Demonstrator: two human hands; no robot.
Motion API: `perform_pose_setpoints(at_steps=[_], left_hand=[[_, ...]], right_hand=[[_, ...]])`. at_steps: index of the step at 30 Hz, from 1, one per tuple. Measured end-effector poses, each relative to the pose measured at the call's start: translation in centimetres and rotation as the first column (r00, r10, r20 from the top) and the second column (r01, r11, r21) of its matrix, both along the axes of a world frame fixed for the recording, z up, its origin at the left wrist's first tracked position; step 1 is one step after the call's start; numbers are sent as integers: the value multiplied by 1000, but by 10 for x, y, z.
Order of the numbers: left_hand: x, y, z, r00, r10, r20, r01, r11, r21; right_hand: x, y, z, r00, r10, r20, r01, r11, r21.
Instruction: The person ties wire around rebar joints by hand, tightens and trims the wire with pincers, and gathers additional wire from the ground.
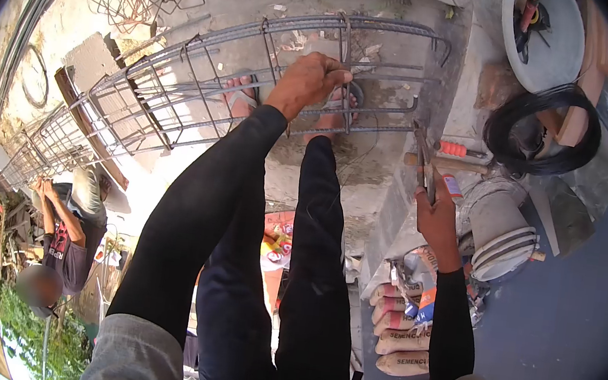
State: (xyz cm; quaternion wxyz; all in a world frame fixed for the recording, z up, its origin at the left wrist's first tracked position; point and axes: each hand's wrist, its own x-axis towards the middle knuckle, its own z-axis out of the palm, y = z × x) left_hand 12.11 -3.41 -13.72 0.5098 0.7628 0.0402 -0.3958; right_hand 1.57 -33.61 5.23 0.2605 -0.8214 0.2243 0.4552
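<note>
Rebar cage [267, 27]: running from right of centre across to the left; we are keeping our left hand [308, 80] at its right part

Co-worker [73, 249]: occupying the left, co-worker's hands [46, 190] meeting the cage

Paper sacks [404, 342]: lying stacked, near right

Pale bucket [556, 50]: standing far right, holding tools

Coil of black wire [590, 134]: lying right, just nearer than the bucket

Pincers [421, 144]: we are gripping them in our right hand [437, 221], fingers wrapping round the handles, the tips pointing at the cage's right end

Stirrup [347, 39]: our left fingers are curling beside it, thumb and forefinger pressing together; whether they are pinching wire or bar, we cannot tell
</note>
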Motion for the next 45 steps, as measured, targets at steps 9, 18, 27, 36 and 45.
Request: perform_pose_setpoints(at_steps=[9, 18, 27, 36, 45], left_hand=[[-8, -4, -6, 991, 47, 121, -53, 998, 41], [-6, -6, 3, 995, 73, 72, -78, 995, 69], [-3, -5, -2, 998, 68, 10, -69, 996, 54], [1, -5, -2, 998, 41, -39, -39, 998, 55], [3, 0, 1, 998, 25, -53, -23, 999, 30]], right_hand=[[79, 84, -13, 530, 836, 143, -703, 527, -477], [83, 98, -14, 533, 846, -16, -762, 472, -444], [83, 100, -16, 515, 851, -102, -779, 414, -471], [97, 97, -11, 322, 946, -30, -803, 256, -539], [109, 103, -12, 593, 792, -147, -797, 550, -250]])
